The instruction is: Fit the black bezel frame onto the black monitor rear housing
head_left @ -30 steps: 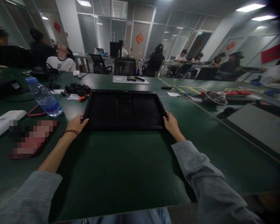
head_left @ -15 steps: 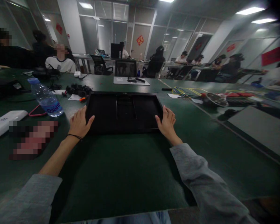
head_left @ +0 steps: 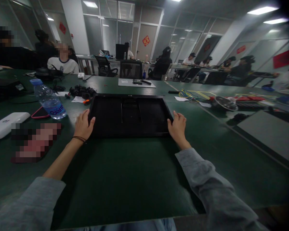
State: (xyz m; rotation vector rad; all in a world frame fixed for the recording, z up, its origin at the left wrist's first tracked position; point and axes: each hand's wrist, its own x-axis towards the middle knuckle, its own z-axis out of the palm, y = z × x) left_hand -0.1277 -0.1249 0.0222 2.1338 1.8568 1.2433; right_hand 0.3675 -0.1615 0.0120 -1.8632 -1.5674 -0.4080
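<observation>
A black, shallow, rectangular tray-like panel (head_left: 108, 118) with a raised rim lies across the table in front of me. Its recessed middle section has two thin upright lines, and a small pale mark sits on the far rim. My left hand (head_left: 83, 126) grips its left side, thumb over the inner edge and fingers around the outside. On the opposite side, my right hand (head_left: 178, 129) holds the right edge the same way. The undersides of both grips are hidden. A dark band circles my left wrist.
Left of the panel stand a tilted water bottle (head_left: 48, 101), a white power bank (head_left: 8, 125) and a pink-edged phone (head_left: 39, 113). Black cables (head_left: 80, 92) lie behind. Toward the right are a metal bowl (head_left: 224, 103), coloured wires (head_left: 189, 93) and a grey board (head_left: 267, 134). People sit beyond.
My right hand and the panel's right edge have shifted slightly to the right. The whole view has drifted a little; both hands keep their hold.
</observation>
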